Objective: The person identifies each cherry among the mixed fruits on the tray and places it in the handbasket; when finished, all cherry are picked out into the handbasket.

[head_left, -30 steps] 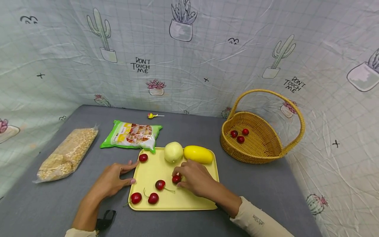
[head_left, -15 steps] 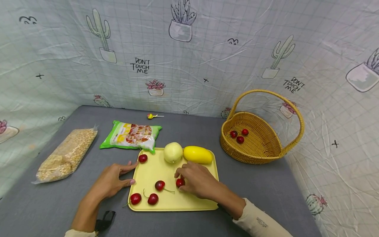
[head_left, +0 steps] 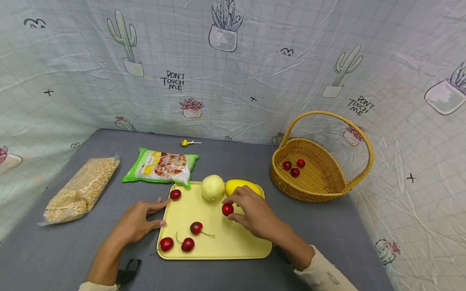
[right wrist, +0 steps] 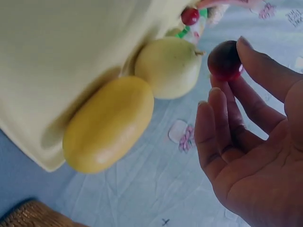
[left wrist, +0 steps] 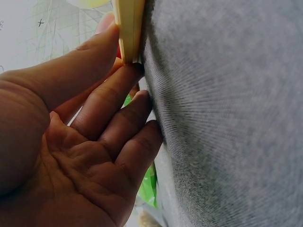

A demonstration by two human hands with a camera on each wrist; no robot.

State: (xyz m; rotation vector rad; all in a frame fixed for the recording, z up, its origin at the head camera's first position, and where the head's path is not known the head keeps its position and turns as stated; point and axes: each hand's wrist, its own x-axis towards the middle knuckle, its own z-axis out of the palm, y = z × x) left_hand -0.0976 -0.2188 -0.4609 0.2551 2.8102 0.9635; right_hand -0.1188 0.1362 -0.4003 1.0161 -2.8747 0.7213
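Note:
My right hand [head_left: 253, 212] pinches a dark red cherry [head_left: 227, 209] between thumb and fingertips, over the yellow tray [head_left: 204, 254]. In the right wrist view, this cherry [right wrist: 225, 60] sits at the tips of the thumb and fingers, raised off the tray. My left hand [head_left: 136, 221] touches the tray's left rim with thumb and forefinger spread apart; the left wrist view shows its thumb [left wrist: 90, 54] against the rim. Several other cherries lie on the tray, among them one with a stem [head_left: 196, 228]. A pale green round fruit [head_left: 212, 188] and a yellow oblong fruit [head_left: 236, 186] sit along its back edge.
At the right stands a wicker basket [head_left: 316, 194] with a tall handle and 3 cherries inside. Behind the tray lies a green snack bag [head_left: 167, 166], and a lollipop [head_left: 185, 142] is farther back. A clear bag of kernels [head_left: 83, 190] lies at the left.
My right hand has taken a cherry from the tray and lifted it up and to the right. The left hand stays at the left rim.

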